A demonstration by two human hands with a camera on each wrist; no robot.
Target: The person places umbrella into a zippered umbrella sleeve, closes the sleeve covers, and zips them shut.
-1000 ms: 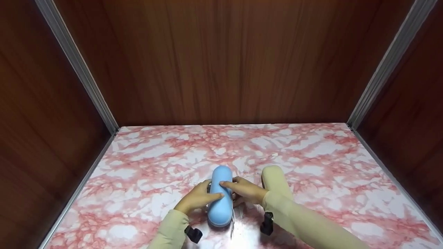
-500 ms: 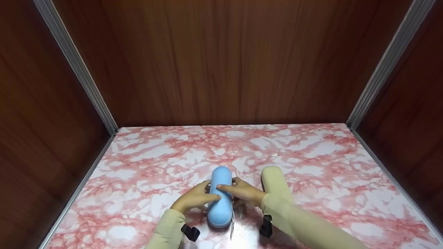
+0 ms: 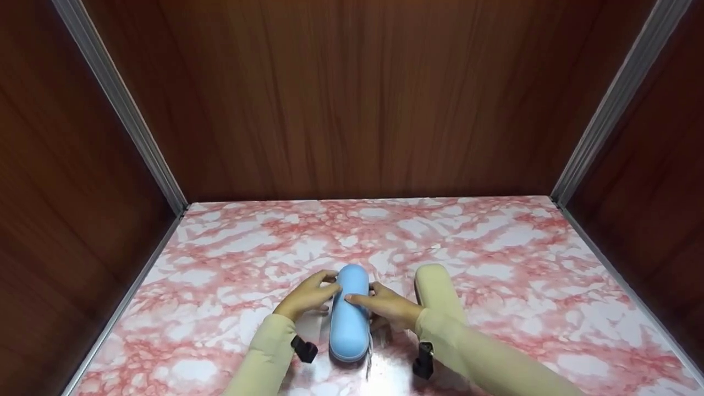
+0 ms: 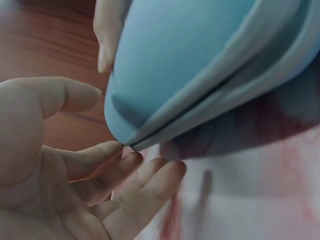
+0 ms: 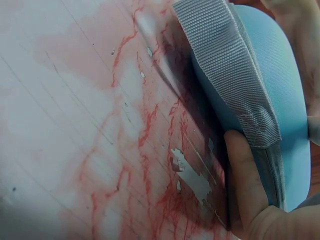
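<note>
A long blue zip case (image 3: 350, 330) with rounded ends lies on the table in front of me, its seam visible in the left wrist view. My right hand (image 3: 388, 304) grips its right side, thumb on top and fingers down the side. A grey woven strap (image 5: 220, 65) runs along the case in the right wrist view. At the case's left side is my left hand (image 3: 308, 294). In the left wrist view its fingers (image 4: 150, 195) are loosely extended near the seam at one end, and its thumb is apart from the case.
A beige case (image 3: 437, 286) lies to the right, partly hidden by my right sleeve. The red-and-white marbled table (image 3: 247, 247) is enclosed by brown wood-grain panels (image 3: 352, 99) at the back and sides.
My left hand has loosened from the blue case: its thumb has slid off the top and the hand has shifted towards the far end. The right hand and the case have barely moved.
</note>
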